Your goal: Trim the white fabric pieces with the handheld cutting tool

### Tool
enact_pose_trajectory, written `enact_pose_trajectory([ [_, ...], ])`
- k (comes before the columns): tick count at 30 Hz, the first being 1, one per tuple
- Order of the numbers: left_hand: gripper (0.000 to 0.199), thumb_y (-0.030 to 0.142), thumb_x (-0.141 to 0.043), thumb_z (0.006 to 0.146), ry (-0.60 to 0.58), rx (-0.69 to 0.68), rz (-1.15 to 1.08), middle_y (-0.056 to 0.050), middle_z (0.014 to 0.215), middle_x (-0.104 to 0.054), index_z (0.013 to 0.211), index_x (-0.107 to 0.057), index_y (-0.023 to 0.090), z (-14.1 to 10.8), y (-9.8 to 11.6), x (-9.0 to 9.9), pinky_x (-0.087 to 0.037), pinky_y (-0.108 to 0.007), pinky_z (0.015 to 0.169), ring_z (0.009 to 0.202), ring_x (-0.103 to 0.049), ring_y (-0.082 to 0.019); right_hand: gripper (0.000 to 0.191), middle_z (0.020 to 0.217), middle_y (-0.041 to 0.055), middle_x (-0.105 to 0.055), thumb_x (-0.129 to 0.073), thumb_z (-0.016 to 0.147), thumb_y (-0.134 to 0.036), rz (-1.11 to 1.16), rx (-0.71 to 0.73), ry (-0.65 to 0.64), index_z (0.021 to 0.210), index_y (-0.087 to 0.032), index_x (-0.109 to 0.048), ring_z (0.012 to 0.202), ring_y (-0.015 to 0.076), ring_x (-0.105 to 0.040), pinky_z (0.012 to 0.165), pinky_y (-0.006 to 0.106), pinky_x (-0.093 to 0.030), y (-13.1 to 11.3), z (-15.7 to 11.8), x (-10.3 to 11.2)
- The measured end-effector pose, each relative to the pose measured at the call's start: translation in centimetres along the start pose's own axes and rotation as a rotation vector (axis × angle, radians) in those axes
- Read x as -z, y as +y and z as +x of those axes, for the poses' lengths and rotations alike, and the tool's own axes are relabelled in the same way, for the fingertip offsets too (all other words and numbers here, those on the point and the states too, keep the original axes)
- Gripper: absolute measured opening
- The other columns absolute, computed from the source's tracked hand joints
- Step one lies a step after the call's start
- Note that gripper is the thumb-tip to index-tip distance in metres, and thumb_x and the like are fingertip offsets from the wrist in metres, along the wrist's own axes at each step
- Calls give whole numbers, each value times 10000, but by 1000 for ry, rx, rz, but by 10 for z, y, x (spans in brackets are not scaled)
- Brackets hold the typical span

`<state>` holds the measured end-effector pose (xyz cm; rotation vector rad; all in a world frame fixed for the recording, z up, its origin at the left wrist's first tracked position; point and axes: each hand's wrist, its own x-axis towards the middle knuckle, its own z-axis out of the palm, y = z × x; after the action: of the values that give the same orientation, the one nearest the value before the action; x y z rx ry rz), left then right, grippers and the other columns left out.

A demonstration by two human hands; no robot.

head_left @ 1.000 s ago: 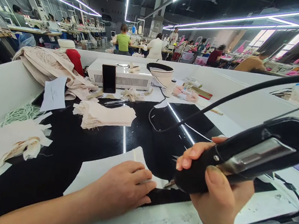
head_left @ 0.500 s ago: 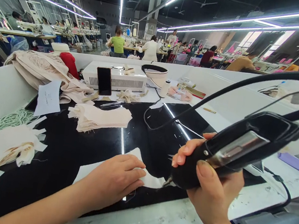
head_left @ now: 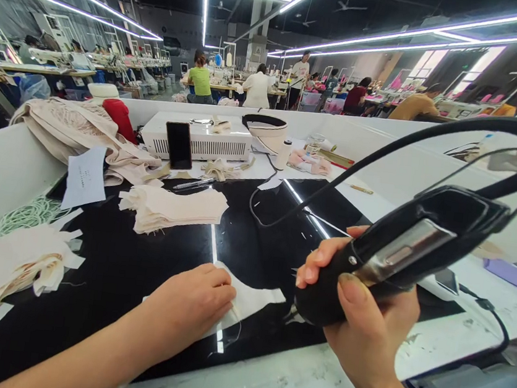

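Observation:
My right hand (head_left: 366, 312) is wrapped round a black corded handheld tool (head_left: 401, 254), its metal tip low over the black work surface (head_left: 101, 300). Left of that tip lies a white fabric piece (head_left: 253, 296), and a narrow gap parts the two. My left hand (head_left: 197, 296) rests on this fabric with its fingers closed together on the edge, partly covering it. Farther back sits a stack of cream fabric pieces (head_left: 180, 207). Another pile of cream pieces (head_left: 11, 272) lies at the left.
Behind the work surface stand a white vented box (head_left: 217, 146), a phone (head_left: 179, 146), a round container (head_left: 272, 134) and a small bottle (head_left: 283, 154). Green cord (head_left: 27, 215) lies at the left. The tool's black cable (head_left: 414, 134) arches across the right side. People sit at machines beyond.
My left hand has moved slightly left and its fingers have curled in. The white fabric has turned and come away from the tool's tip. My right hand still grips the tool.

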<state>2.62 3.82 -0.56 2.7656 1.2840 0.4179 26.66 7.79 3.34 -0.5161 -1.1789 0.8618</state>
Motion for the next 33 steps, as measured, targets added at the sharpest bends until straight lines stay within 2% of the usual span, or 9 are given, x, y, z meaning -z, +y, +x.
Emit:
enact_pose_trajectory([
  [4, 220, 137, -688, 1105, -126, 111, 11, -19, 953, -716, 894, -704, 199, -2, 11, 10, -540, -327, 685, 782, -721, -202, 424, 873, -18, -750, -971, 939, -470, 8, -13, -10, 1222, -282, -717, 625, 169, -704, 543, 306, -652, 2, -2, -3],
  [7, 225, 172, -660, 1132, -186, 189, -97, 11, 927, -713, 925, -738, 211, -3, 16, 15, -488, -305, 628, 708, -716, -164, 410, 875, -17, -755, -979, 932, -461, 33, -15, -20, 1197, -283, -723, 621, 164, -703, 540, 299, -650, 5, -2, -6],
  [11, 157, 189, -678, 1140, -137, 242, -134, 26, 914, -735, 1015, -767, 220, 0, 12, 14, -520, -281, 662, 749, -746, -171, 317, 906, -8, -766, -959, 959, -424, 52, -17, -26, 1098, -271, -718, 635, 159, -715, 558, 297, -659, 10, -1, -12],
  [14, 27, 193, -767, 1116, -2, 131, -135, -21, 1083, -783, 1129, -745, 201, 8, 2, 8, -622, -316, 857, 973, -783, -219, 318, 911, -15, -762, -954, 962, -419, 82, -16, -26, 1100, -273, -708, 649, 156, -717, 579, 296, -669, 16, 1, -16],
  [16, 206, 200, -840, 1083, 60, 17, -255, -71, 1299, -793, 1244, -711, 191, 14, -4, 2, -620, -378, 1103, 1248, -760, -255, 324, 913, -22, -760, -956, 960, -425, 101, -21, -28, 1097, -276, -703, 657, 154, -720, 588, 293, -674, 20, 2, -18],
  [18, 364, 241, -894, 1052, 23, -27, -392, -106, 1461, -763, 1339, -676, 195, 18, -9, -2, -539, -454, 1286, 1464, -680, -288, 321, 921, -29, -763, -957, 960, -433, 112, -29, -38, 1075, -280, -700, 660, 151, -724, 585, 284, -675, 22, 3, -21],
  [20, 490, 305, -935, 1023, -103, 13, -472, -114, 1547, -734, 1414, -652, 224, 21, -11, -3, -424, -568, 1396, 1622, -564, -336, 310, 929, -35, -768, -958, 964, -433, 124, -40, -47, 1064, -284, -705, 659, 144, -725, 581, 273, -675, 24, 4, -22],
  [24, 531, 362, -954, 1009, -296, 123, -502, -93, 1652, -680, 1433, -647, 272, 21, -9, 1, -217, -760, 1442, 1752, -378, -390, 322, 921, -39, -777, -981, 945, -441, 164, -68, -49, 1052, -292, -716, 650, 138, -724, 584, 268, -676, 23, 4, -25],
  [33, 456, 328, -967, 996, -355, 175, -468, -64, 1687, -663, 1321, -651, 276, 23, 1, 14, -116, -860, 1407, 1770, -344, -365, 400, 899, -35, -768, -999, 913, -503, 174, -94, -64, 1017, -287, -679, 637, 136, -710, 585, 264, -645, 20, 1, -27],
])
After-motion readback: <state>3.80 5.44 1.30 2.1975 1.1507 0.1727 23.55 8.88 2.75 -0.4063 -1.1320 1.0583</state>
